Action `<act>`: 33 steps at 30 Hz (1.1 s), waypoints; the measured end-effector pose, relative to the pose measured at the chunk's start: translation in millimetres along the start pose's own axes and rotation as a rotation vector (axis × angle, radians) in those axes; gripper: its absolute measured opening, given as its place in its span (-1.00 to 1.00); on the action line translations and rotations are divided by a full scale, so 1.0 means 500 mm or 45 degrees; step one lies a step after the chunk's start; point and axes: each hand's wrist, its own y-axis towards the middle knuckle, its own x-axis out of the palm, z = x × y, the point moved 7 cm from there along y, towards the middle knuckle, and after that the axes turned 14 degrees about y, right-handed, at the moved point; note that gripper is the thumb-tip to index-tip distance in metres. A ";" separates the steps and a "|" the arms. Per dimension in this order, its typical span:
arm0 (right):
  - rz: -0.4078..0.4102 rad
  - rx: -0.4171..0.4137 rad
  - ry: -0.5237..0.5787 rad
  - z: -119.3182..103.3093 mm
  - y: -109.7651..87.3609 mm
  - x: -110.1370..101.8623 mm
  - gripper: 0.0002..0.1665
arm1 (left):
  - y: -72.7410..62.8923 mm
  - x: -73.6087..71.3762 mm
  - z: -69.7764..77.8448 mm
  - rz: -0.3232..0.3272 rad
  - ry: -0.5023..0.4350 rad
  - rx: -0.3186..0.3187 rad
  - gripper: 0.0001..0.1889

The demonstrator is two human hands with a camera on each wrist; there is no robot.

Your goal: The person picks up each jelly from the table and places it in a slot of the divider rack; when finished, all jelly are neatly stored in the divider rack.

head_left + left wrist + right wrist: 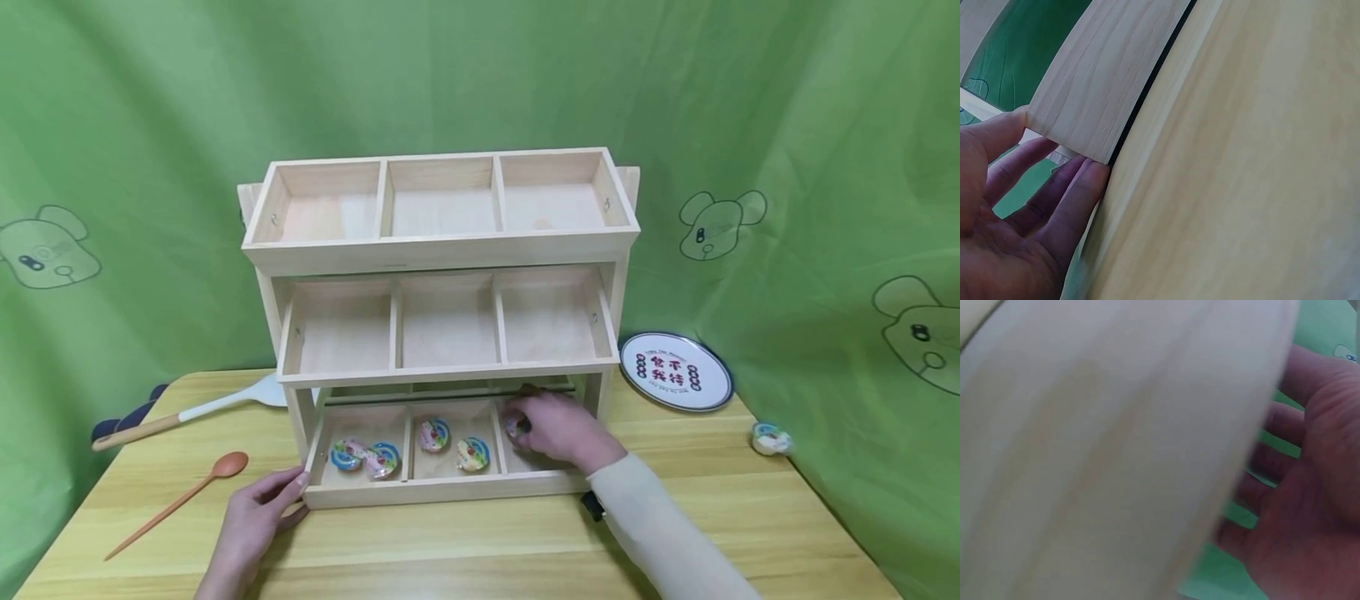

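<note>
In the head view, a three-tier wooden rack has a bottom drawer (442, 496) split into three compartments. My left hand (258, 512) grips its front left corner; the left wrist view shows the thumb on one edge and fingers round the end of the front board (1104, 75). My right hand (558, 427) is in the right compartment, fingers curled at a round wrapped candy (515, 427) that is mostly covered. Two similar candies (382, 460) lie in the left compartment and two more (472, 454) in the middle one. In the right wrist view the board hides the fingertips.
Above are the middle tier (450, 375) and top tier (442, 254). A white spatula (217, 407) and an orange spoon (228, 465) lie left. On the right are an oval plate (675, 372) and another wrapped candy (770, 438) at the table edge. Green curtains (450, 75) surround the table.
</note>
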 end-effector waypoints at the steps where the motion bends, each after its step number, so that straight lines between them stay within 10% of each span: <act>1: 0.013 -0.015 -0.004 -0.003 -0.002 -0.005 -0.49 | 0.000 0.000 0.001 0.000 -0.004 0.003 -0.54; 12: 0.055 -0.112 0.060 -0.033 -0.051 -0.059 -0.43 | -0.002 -0.003 0.005 -0.018 0.002 0.001 -0.53; 33: 0.085 0.029 0.145 0.008 -0.179 -0.124 -0.53 | -0.002 0.000 0.000 -0.016 0.000 0.010 -0.52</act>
